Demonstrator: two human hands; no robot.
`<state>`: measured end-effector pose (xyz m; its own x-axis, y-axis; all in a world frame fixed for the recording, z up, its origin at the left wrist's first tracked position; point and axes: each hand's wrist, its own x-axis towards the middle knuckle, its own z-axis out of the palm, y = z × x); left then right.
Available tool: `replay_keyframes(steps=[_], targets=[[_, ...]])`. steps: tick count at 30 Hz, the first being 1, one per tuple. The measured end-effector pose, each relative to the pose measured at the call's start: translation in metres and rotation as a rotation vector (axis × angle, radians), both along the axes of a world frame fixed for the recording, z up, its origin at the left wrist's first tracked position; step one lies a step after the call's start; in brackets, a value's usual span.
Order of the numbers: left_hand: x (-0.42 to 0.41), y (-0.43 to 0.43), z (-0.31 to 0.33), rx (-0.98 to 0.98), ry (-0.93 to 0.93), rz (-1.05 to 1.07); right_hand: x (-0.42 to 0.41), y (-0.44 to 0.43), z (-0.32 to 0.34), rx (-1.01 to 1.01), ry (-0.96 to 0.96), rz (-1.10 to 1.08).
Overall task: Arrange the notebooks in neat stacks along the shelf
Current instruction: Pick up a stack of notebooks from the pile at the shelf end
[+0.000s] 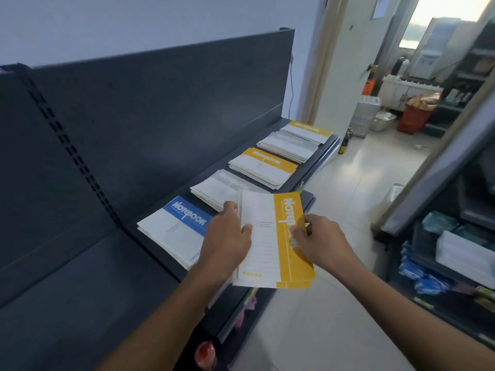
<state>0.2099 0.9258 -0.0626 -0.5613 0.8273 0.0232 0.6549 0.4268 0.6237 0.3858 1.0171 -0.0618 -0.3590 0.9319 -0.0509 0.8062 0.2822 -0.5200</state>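
Left hand and right hand grip the notebooks, seemingly several; square their edges, then lay them flush on the yellow stack.

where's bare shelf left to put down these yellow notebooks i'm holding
The widest bare patch for the yellow notebooks is the dark shelf left of the blue stack. A narrow strip is bare between the stacks and the back panel. From the blue stack to the far yellow stack it is crowded, with slim gaps.
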Motion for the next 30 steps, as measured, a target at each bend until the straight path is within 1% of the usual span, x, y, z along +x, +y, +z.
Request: replay_keyframes(steps=[4,7,14,19,24,30], targets=[[0.014,0.051,-0.002,-0.015,0.036,-0.073,0.020,0.043,-0.006,-0.018,0.011,-0.068],[0.028,0.092,-0.005,0.009,0.062,-0.118,0.037,0.078,-0.008,-0.020,0.029,-0.117],[0.074,0.201,-0.008,0.023,0.105,-0.147,0.085,0.184,-0.017,-0.036,0.074,-0.133],[0.123,0.291,0.000,0.009,0.152,-0.148,0.132,0.270,-0.020,-0.038,0.086,-0.146],[0.162,0.358,0.006,0.000,0.152,-0.126,0.168,0.344,-0.023,-0.062,0.092,-0.119],[0.172,0.419,0.009,0.005,0.136,-0.083,0.176,0.417,-0.023,-0.065,0.105,-0.039]])
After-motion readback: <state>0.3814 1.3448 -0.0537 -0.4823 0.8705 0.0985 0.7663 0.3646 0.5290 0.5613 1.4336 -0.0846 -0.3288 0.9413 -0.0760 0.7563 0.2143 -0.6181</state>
